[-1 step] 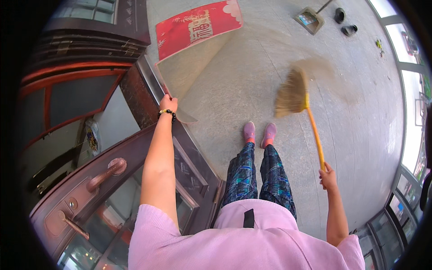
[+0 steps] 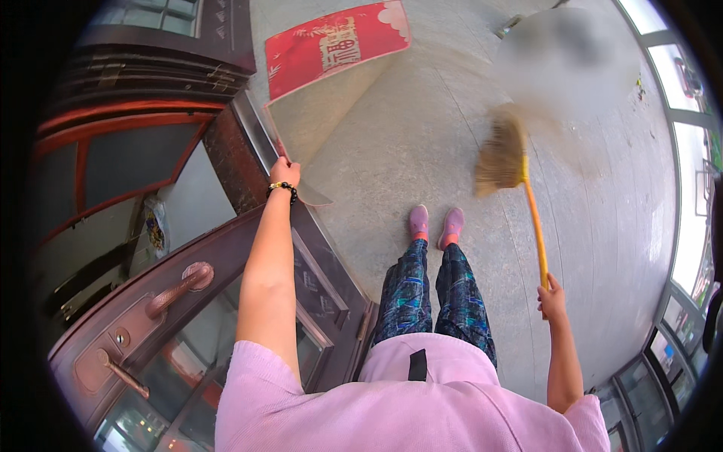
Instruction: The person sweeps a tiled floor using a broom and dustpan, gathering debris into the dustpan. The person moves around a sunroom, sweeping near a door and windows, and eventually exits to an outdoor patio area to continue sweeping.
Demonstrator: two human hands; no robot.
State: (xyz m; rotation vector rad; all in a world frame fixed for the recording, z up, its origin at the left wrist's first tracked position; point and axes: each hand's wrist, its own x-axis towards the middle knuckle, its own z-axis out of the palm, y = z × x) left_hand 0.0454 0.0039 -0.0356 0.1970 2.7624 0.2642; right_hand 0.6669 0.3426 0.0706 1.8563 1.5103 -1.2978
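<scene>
My left hand (image 2: pixel 285 172), with a beaded bracelet at the wrist, is closed on the near edge of a red doormat (image 2: pixel 301 64). That edge is lifted, and the mat's plain beige underside shows along the near half. In my right hand (image 2: pixel 553 298) is a broom (image 2: pixel 535 226), gripped near the end of its yellow-orange handle. The broom's straw bristles (image 2: pixel 500 154) reach out over the grey floor, ahead and right of my feet, slightly smeared by motion. Whether the bristles touch the floor I cannot tell.
On my left stands an open brown door (image 2: pixel 98 354) with a lever handle (image 2: pixel 177 292), beside a door sill. A pale blur covers part of the floor at the far right, and only an edge of a dustpan (image 2: pixel 510 26) shows there. Windows (image 2: pixel 689 203) line the right side.
The broom has swung slightly to the right. A pale blur now covers the far right floor, hiding the dark shoes and most of the dustpan. My left hand keeps its hold on the doormat.
</scene>
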